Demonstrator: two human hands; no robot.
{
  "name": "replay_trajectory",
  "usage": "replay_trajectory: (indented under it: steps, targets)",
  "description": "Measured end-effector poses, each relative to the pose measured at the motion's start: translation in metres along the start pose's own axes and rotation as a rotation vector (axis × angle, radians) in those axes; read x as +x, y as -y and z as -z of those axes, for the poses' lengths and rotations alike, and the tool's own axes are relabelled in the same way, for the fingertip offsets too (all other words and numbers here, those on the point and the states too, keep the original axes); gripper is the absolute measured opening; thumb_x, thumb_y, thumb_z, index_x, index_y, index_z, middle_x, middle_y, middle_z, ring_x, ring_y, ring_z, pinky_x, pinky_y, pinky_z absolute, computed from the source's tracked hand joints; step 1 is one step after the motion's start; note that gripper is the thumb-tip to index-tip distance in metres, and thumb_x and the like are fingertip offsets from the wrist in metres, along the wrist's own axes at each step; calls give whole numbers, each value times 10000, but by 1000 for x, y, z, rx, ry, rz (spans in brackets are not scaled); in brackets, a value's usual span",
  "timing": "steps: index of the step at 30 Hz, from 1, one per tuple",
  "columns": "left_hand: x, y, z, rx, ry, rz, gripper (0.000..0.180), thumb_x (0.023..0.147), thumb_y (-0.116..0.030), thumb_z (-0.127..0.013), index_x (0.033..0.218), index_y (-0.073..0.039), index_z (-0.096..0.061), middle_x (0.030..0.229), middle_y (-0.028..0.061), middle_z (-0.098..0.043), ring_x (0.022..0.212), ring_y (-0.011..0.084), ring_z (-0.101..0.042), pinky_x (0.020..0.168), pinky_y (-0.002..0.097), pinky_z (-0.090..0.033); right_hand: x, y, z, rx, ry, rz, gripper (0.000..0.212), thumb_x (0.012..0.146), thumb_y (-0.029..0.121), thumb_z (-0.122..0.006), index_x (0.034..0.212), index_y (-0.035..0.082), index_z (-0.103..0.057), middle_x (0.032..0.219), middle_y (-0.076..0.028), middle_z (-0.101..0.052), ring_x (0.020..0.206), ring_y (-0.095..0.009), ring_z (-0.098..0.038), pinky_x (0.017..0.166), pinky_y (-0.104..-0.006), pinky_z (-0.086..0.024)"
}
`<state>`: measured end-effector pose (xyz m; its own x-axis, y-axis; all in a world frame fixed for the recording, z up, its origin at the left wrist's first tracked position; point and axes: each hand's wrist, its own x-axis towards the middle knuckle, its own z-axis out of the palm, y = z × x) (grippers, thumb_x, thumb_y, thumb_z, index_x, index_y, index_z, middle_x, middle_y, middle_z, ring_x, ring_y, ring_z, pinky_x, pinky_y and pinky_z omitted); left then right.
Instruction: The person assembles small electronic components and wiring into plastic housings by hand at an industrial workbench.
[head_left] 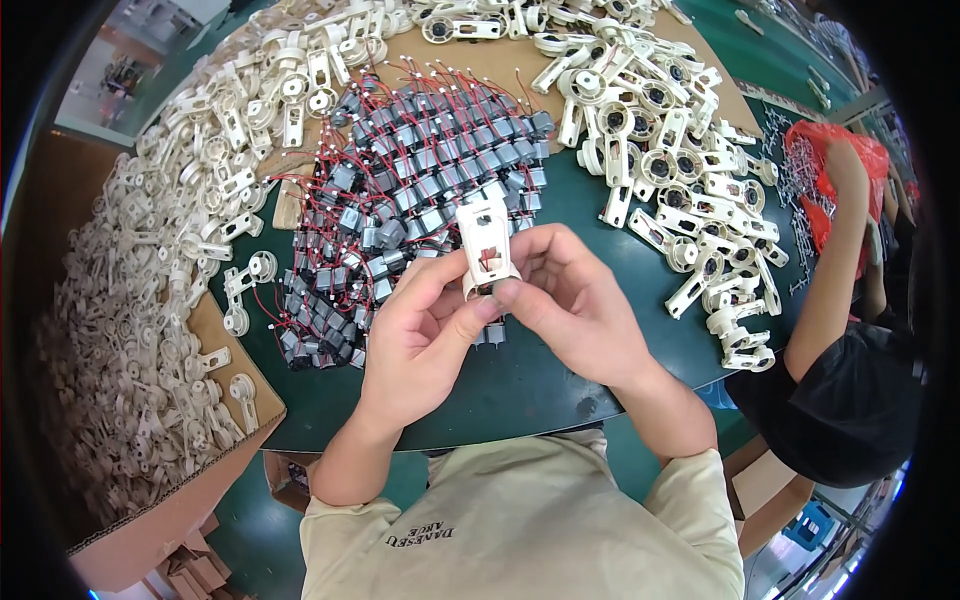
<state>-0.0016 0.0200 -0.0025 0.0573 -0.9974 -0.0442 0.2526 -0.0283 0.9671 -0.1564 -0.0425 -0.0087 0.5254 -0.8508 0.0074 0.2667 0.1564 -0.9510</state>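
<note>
Between my two hands, above the near part of the green table, is a cream plastic housing with a cut-out window; a bit of red wire shows inside it. My left hand pinches its lower left side with thumb and fingers. From the other side my right hand grips it, thumb tip at the lower edge. What lies behind the housing's lower end is hidden by my fingers. Just beyond my hands spreads a large pile of small grey motors with red wires and white plugs.
Cream plastic housings with dark round inserts are heaped on the right. A cardboard box of cream parts stands at left. On the far right, another person's arm reaches toward a red plastic bag beside small metal pieces.
</note>
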Motion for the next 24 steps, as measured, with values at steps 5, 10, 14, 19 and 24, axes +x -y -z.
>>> replay_trajectory:
  steps: [5, 10, 14, 19, 24]
  targets:
    - [-2, 4, -6, 122, 8, -115, 359, 881, 80, -564, 1233, 59, -497, 1098, 70, -484, 1012, 161, -604, 829, 252, -518, 0, 4, 1, 99, 40, -107, 199, 882, 62, -604, 1048, 15, -504, 922, -13, -562, 781, -72, -524, 686, -234, -447]
    - [-4, 0, -15, -31, -100, -11, 289, 844, 100, -592, 1117, 55, -509, 1021, 74, -526, 927, 149, -640, 776, 244, -544, 1, -3, 0, -30, 4, -53, 192, 857, 59, -601, 1003, 8, -488, 887, -33, -558, 741, -74, -505, 659, -250, -435]
    - [-4, 7, -11, 199, -99, -112, 315, 830, 98, -603, 1127, 50, -510, 1009, 75, -524, 915, 150, -645, 752, 247, -560, 1, -3, -1, -48, -12, -63, 191, 844, 56, -594, 993, 8, -484, 869, -42, -558, 735, -83, -509, 653, -260, -439]
    - [-3, 12, -10, 374, -59, -229, 316, 815, 89, -625, 1112, 46, -527, 1000, 75, -522, 888, 147, -652, 720, 243, -568, 1, -1, -1, 16, -29, -134, 204, 838, 75, -591, 987, -4, -476, 863, -54, -564, 735, -96, -536, 645, -270, -456]
    - [-2, 6, -12, 204, -128, -124, 314, 804, 94, -632, 1104, 48, -549, 950, 77, -526, 828, 139, -653, 715, 238, -566, 2, -5, -2, -41, -15, -51, 198, 836, 75, -589, 968, -13, -471, 876, -65, -571, 746, -112, -570, 656, -285, -485]
